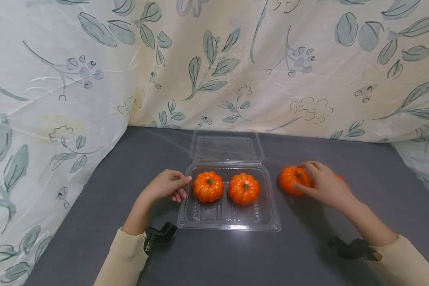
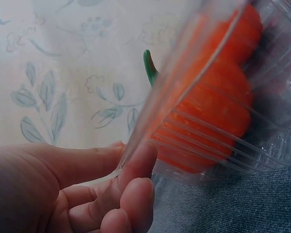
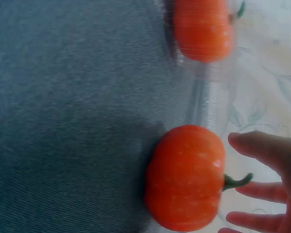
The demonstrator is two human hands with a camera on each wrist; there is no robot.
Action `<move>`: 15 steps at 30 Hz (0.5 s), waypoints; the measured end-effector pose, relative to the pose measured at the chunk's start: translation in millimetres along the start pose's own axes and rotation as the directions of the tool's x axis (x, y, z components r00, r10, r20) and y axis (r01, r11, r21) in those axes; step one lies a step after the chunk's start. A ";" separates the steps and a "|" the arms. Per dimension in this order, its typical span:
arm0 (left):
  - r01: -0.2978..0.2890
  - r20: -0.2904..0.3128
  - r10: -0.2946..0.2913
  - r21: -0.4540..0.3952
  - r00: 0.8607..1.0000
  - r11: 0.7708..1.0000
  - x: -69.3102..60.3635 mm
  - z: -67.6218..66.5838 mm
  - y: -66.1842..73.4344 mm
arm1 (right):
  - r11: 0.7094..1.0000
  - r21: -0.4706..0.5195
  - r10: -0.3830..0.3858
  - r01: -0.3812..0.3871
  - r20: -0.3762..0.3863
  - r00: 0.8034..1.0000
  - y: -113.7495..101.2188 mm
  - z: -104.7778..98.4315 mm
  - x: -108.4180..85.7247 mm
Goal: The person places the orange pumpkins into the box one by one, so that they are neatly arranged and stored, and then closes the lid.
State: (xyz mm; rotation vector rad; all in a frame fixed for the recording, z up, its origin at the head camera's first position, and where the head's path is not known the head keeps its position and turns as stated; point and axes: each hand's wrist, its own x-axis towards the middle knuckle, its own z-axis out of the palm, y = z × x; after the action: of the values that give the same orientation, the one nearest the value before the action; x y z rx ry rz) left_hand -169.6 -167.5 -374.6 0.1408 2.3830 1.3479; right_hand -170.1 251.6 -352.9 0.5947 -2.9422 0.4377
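A clear plastic container (image 1: 232, 225) lies with its lid (image 1: 227, 147) folded back, two orange pumpkins (image 1: 208, 186) (image 1: 244, 189) side by side inside. My left hand (image 1: 166, 186) pinches the container's left rim between thumb and fingers, as the left wrist view (image 2: 102, 187) shows. Right of the container a third pumpkin (image 1: 294, 180) rests on the cloth. My right hand (image 1: 325, 184) is over its right side with fingers spread; in the right wrist view a gap shows between the hand (image 3: 276, 179) and that pumpkin (image 3: 185, 178).
Part of another orange thing (image 1: 340, 178) shows behind my right hand, mostly hidden. A dark grey cloth (image 1: 236, 258) covers the surface. Patterned fabric (image 1: 214, 71) hangs at the back and left side.
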 end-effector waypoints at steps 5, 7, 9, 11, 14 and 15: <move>-0.002 0.000 0.002 0.002 1.000 1.000 -0.3 -0.7 0.9 | 1.000 0.020 -0.005 0.005 0.004 1.000 1.8 5.5 0.7; -0.002 0.001 0.002 0.002 1.000 1.000 -0.5 -0.9 1.3 | 1.000 0.030 0.007 -0.008 0.006 1.000 2.4 6.7 0.4; -0.002 0.002 0.002 0.003 1.000 1.000 -0.8 -1.0 1.8 | 0.999 0.033 0.013 -0.013 0.009 1.000 2.9 8.0 0.4; -0.001 0.003 0.001 0.003 1.000 1.000 -1.2 -0.9 2.1 | 0.999 0.033 0.016 -0.016 0.007 1.000 3.4 9.5 0.7; 0.002 0.003 -0.002 0.003 1.000 1.000 -1.5 -0.5 2.0 | 0.999 0.030 0.019 -0.019 0.005 1.000 4.3 12.0 0.9; 0.002 0.002 -0.002 0.002 1.000 1.000 -1.5 -0.3 1.8 | 0.999 0.031 0.021 -0.021 0.003 1.000 4.9 12.9 1.0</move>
State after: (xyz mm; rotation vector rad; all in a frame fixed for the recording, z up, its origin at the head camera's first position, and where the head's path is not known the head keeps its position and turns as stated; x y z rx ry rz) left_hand -168.6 -167.2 -372.5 0.1403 2.3819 1.3442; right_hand -173.6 251.7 -366.3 0.5684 -2.9523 0.4859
